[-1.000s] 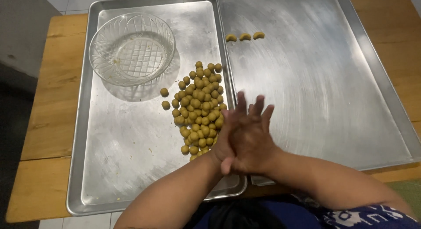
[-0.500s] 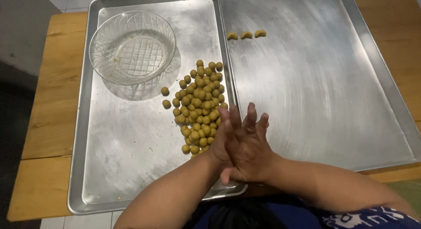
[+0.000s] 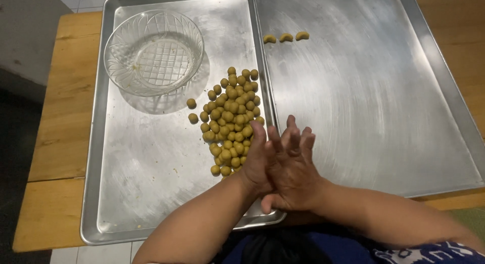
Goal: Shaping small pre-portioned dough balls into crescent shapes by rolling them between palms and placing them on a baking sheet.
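1. Here, the left hand and right hand were pressed palm to palm, fingers straight and a little spread, over the near edge of the left tray.
2. Whatever sat between the palms was hidden; I could not tell if they clamped a piece of dough.
3. Just beyond the hands, on the left tray, lay a heap of small olive-yellow dough balls, its near end touching or just beside the left hand.
4. Two stray balls lay slightly apart from the heap, on the side toward the bowl.
5. A clear cut-glass bowl stood at the far corner of the left tray, well apart from the hands.
6. The right tray butted against the left tray, edge to edge.
7. Three curved dough pieces sat in a row at the right tray's far end, close to the seam.
8. Both trays rested on a wooden table.
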